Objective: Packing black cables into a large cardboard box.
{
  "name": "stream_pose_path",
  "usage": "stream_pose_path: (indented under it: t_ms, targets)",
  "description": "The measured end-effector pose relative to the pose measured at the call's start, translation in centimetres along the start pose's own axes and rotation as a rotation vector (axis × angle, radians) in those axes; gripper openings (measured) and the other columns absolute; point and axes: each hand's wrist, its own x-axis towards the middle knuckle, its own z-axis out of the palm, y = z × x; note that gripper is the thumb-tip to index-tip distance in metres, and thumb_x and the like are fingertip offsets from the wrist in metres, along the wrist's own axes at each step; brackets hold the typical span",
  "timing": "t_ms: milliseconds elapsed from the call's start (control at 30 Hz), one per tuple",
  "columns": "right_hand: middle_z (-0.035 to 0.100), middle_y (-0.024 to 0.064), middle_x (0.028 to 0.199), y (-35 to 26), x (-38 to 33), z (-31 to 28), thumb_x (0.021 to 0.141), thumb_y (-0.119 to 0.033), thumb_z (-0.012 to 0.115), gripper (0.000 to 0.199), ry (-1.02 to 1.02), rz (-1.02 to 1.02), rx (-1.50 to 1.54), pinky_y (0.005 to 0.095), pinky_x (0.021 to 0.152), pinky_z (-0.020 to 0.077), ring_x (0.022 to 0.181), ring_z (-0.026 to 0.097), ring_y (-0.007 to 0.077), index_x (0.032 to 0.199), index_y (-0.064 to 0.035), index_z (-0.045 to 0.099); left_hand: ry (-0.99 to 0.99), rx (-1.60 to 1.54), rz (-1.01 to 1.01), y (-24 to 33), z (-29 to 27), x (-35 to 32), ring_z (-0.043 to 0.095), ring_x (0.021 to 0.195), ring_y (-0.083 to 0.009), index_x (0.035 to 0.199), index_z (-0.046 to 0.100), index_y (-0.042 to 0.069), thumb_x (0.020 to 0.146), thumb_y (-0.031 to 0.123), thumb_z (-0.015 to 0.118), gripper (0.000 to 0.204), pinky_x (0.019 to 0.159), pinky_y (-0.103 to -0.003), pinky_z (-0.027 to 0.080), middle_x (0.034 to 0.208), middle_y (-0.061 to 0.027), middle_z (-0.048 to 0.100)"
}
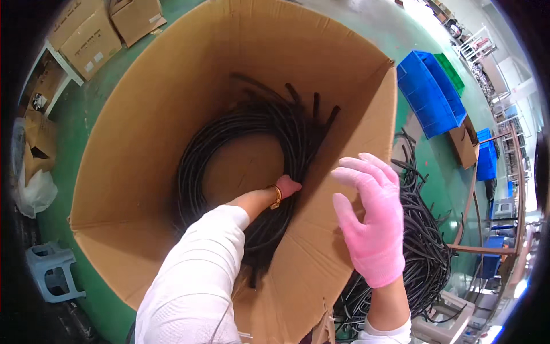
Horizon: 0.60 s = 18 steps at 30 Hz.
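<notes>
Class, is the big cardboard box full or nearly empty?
Nearly empty: the box holds only one coil of black cable, its bare floor showing through the coil's middle.

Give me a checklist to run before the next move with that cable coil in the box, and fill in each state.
1. Left hand reaching the black cable coil: ok, it is in among the strands.
2. Left grip closed on the coil: cannot tell, fingers hidden.
3. Right hand free: ok, open, holding nothing.
4. Cardboard box open: ok.
5. Coil tidy: not ok, loose ends stick out at its top.
6. Second cable pile outside the box: ok.
</notes>
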Motion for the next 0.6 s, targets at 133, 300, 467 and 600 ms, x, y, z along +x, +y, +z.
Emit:
stream_pose_path:
  t_ms: [133, 300, 467, 600]
  targets:
    - [0.065, 0.0107, 0.114, 0.8, -0.5, -0.8, 0.076, 0.003, 0.063, 0.026, -0.005, 0.057, -0.023, 0.0404, 0.104, 0.0394, 0.119, 0.053, 0.033, 0.1, -0.005, 0.067, -0.148, 0.103, -0.105, 6.4, -1.7, -2.1, 0.059, 0.115, -0.0409, 0.115, 0.062, -0.011, 0.073, 0.053, 0.071, 0.077, 0.097, -0.042, 0.048, 0.12, -0.0267, 0.063]
    - [0.066, 0.0096, 0.111, 0.8, -0.3, -0.9, 0.077, 0.002, 0.064, 0.025, 0.026, 0.037, -0.041, 0.0401, 0.103, 0.0399, 0.117, 0.054, 0.0326, 0.1, -0.0058, 0.067, 0.007, 0.63, 0.359, 7.7, -4.0, -13.6, 0.029, 0.142, -0.0378, 0.147, 0.027, -0.003, 0.069, 0.037, 0.079, 0.102, 0.101, -0.068, 0.034, 0.154, -0.0229, 0.027]
    - [0.067, 0.0064, 0.1, 1.1, -0.6, 0.9, 0.075, -0.004, 0.068, 0.017, 0.134, -0.023, 0.035, 0.0414, 0.099, 0.0391, 0.109, 0.055, 0.0299, 0.091, -0.0089, 0.068, -0.716, 1.169, 0.721, 2.2, -4.4, -17.2, 0.025, 0.145, -0.0363, 0.148, 0.033, 0.004, 0.075, 0.041, 0.07, 0.09, 0.105, -0.061, 0.036, 0.159, -0.0226, 0.018]
    - [0.067, 0.0104, 0.105, 1.5, -0.5, 0.9, 0.078, -0.005, 0.067, 0.017, 0.044, -0.037, -0.047, 0.0387, 0.103, 0.0394, 0.104, 0.06, 0.0285, 0.094, -0.0049, 0.067, -1.184, 1.359, 0.78, 9.0, -5.5, -11.2, 0.062, 0.111, -0.0275, 0.115, 0.067, 0.006, 0.073, 0.035, 0.068, 0.051, 0.086, -0.051, 0.051, 0.118, -0.0212, 0.064]
